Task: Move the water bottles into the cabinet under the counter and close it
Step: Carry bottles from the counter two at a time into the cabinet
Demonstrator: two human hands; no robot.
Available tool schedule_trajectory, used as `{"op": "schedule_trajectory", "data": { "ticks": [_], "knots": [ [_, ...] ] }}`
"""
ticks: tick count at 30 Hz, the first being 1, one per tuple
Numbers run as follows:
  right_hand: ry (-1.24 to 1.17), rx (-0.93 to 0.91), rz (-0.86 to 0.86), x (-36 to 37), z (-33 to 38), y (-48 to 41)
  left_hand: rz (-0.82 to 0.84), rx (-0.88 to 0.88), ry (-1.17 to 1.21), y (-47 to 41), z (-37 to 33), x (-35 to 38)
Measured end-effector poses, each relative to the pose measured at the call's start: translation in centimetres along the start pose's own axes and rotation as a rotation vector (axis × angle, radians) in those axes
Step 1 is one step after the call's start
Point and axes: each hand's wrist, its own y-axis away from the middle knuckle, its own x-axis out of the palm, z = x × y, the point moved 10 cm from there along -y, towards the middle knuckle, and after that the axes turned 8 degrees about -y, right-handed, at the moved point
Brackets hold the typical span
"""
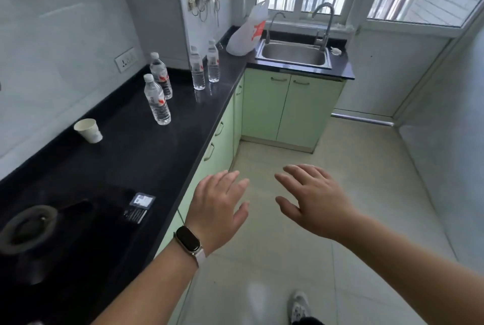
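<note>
Several clear water bottles with white caps and red labels stand upright on the black counter (136, 146): one nearest me (157, 101), one behind it (161, 76), and two further back (197, 69) (213, 61). The light green cabinet doors (221, 138) under the counter are all shut. My left hand (220, 207), with a watch on the wrist, and my right hand (311, 199) hover over the floor in front of the cabinets, fingers spread and holding nothing. Both are well short of the bottles.
A paper cup (89, 131) stands at the counter's left. Small dark cards (140, 208) and a round stove burner (26, 227) lie near me. A white plastic bag (248, 32) sits beside the steel sink (294, 53). The tiled floor (314, 259) runs ahead.
</note>
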Motion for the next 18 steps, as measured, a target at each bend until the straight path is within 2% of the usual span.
{"op": "schedule_trajectory", "data": {
  "ticks": [10, 18],
  "knots": [
    [-0.088, -0.105, -0.012, 3.0, -4.0, -8.5, 0.048, -0.107, -0.08, -5.9, 4.5, 3.2],
    [-0.193, -0.166, 0.003, 4.7, -11.9, -17.0, 0.099, -0.196, -0.198, -15.2, 5.7, 5.9]
  ]
}}
